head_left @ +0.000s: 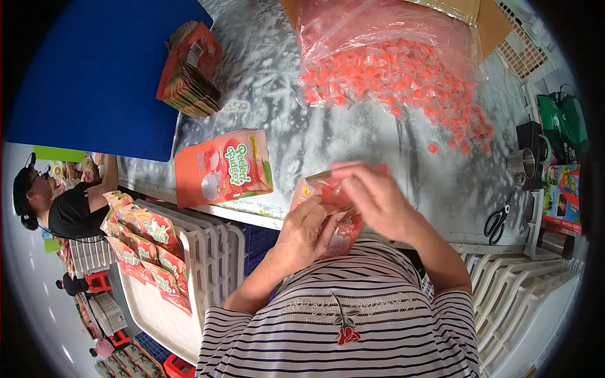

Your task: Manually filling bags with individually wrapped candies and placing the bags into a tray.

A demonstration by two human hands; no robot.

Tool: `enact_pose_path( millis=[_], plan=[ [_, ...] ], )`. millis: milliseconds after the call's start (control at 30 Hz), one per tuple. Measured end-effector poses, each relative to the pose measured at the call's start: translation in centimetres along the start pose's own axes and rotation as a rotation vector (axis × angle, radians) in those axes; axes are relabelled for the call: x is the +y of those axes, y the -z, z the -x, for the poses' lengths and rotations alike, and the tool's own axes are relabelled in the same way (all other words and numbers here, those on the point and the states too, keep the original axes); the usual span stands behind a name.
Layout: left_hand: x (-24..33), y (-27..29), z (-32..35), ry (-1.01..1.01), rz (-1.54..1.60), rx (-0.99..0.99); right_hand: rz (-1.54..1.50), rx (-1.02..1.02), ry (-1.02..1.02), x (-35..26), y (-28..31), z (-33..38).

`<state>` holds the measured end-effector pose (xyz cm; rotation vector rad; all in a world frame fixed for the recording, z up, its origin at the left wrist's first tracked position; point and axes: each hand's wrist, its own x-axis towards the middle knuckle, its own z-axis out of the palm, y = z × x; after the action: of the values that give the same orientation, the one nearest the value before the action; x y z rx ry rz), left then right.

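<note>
Pouch [335, 214] held by left hand [307, 232], right hand [372, 192] at top.

Your left hand [307, 232] and right hand [376, 196] hide most of the orange pouch [343, 234] you hold. The clear bag of orange sweets [391, 69] is cut off by the top edge.

Both hands hold an orange pouch [333, 214] near the table's [353, 138] near edge: left hand [307, 233] grips it from below, right hand [372, 192] pinches its top. Another pouch [222, 167] lies to the left; a bag of orange candies [391, 75] sits farther away.
</note>
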<state>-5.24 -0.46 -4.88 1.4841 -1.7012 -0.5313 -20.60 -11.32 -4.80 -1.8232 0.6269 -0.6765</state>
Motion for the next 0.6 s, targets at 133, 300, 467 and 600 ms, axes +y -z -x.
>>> enact_pose_path(
  millis=[133, 300, 467, 600],
  plan=[
    [1.2, 0.8, -0.2, -0.046, 0.0, 0.016, 0.62, 0.157, 0.052, 4.3, 3.5, 0.8],
    [1.5, 0.7, -0.4, -0.165, -0.023, 0.111, 0.927, 0.03, 0.02, 9.1, 2.5, 5.3],
    [1.1, -0.4, -0.4, -0.201, -0.033, 0.091, 0.556, 0.221, -0.065, 9.2, 3.8, 4.7],
    [1.0, -0.7, -0.2, -0.171, -0.019, 0.08, -0.177, 0.339, -0.132, 0.0, 3.7, 1.7]
  ],
)
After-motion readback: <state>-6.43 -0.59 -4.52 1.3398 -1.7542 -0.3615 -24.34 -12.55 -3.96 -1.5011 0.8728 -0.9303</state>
